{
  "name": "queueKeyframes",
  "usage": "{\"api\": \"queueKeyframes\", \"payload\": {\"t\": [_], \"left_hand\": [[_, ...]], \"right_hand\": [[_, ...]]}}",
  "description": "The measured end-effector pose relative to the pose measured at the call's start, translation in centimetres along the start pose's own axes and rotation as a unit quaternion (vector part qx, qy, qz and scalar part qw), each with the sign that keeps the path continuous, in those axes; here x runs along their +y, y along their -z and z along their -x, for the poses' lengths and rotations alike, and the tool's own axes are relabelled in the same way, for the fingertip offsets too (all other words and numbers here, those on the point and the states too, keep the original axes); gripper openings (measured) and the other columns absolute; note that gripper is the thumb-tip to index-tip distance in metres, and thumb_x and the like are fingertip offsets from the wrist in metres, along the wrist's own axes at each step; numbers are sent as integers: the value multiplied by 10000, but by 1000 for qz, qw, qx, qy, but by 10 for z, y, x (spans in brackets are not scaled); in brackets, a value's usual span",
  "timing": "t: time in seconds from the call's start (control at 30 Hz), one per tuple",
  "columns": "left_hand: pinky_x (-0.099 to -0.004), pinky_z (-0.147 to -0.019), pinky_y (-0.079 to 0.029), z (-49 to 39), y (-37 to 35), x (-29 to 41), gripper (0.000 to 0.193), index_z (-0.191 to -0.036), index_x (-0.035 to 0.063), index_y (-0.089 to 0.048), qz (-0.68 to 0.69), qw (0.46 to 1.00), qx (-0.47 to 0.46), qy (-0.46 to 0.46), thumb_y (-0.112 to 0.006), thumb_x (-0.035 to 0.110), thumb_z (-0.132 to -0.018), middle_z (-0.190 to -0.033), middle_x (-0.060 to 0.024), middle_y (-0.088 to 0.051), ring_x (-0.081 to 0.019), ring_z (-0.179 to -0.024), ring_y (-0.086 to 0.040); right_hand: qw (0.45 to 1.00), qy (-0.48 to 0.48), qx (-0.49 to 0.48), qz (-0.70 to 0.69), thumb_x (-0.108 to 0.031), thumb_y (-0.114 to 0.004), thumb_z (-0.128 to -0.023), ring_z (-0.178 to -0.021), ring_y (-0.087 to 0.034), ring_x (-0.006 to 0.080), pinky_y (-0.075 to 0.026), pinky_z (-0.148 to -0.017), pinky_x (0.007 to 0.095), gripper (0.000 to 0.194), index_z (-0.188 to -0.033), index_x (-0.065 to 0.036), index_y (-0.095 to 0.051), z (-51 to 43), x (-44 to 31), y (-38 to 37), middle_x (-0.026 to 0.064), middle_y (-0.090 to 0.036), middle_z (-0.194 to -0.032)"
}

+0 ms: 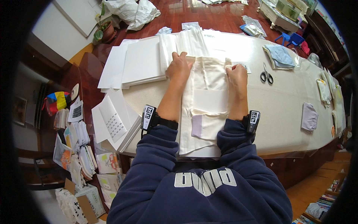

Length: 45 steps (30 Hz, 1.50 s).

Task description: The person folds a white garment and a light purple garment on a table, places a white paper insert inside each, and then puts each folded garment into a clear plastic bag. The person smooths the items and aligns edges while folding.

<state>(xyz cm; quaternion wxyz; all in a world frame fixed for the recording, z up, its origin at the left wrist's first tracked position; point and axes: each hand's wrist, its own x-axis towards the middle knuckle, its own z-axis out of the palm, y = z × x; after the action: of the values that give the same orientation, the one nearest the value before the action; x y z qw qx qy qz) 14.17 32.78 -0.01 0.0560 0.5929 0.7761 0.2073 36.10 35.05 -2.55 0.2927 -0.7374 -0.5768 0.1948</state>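
Observation:
A cream cloth garment (209, 70) lies in front of me, its long sides folded inward over a white sheet of card (210, 100). One folded part with a lilac cuff (196, 126) rests across its lower half. At the upper left corner, my left hand (179, 68) holds the folded edge between thumb and fingers; part of that grip is hidden. My right hand (237, 77) pinches the upper right edge, where the cloth bunches a little. More white card shows under the garment at the table's near edge.
Stacked white card (144, 60) and clear plastic sleeves (191, 42) lie beyond my left hand. Black-handled scissors (266, 75), a folded blue cloth (279, 56) and a lilac garment piece (309, 117) are on the right. More paper (116, 120) sits at the left edge.

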Motion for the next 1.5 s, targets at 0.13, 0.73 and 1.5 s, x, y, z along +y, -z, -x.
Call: {"api": "queueKeyframes", "payload": {"t": [0.13,0.73,1.5], "left_hand": [[-522,-817,-549,-11,4,-2,295,-1103,103,-638,6,999,-52,13,-698,291,-884,-1232,-121,-548,-335,-1006,-667],[-330,-467,-549,-1,26,10,103,-973,-40,-542,246,967,-57,18,-568,49,-927,-830,-176,-683,-243,-521,-675],[-331,-506,-549,-2,20,2,84,-897,-34,-538,275,960,-43,-14,-580,37,-913,-761,-170,-669,-230,-560,-692]], "right_hand": [[1000,3,4,-16,-255,-754,-789,-853,-703,359,-552,-789,403,324,-909,42,-704,-4,4,-1,233,-713,-894],[1000,-1,-22,-18,-245,-728,-785,-958,-694,302,-537,-874,358,426,-1132,-3,-678,-8,0,-8,200,-705,-1051],[993,119,10,6,-149,-630,-885,-1022,-625,297,-515,-917,387,199,-1060,-78,-693,-7,2,-17,146,-600,-1136]]}}
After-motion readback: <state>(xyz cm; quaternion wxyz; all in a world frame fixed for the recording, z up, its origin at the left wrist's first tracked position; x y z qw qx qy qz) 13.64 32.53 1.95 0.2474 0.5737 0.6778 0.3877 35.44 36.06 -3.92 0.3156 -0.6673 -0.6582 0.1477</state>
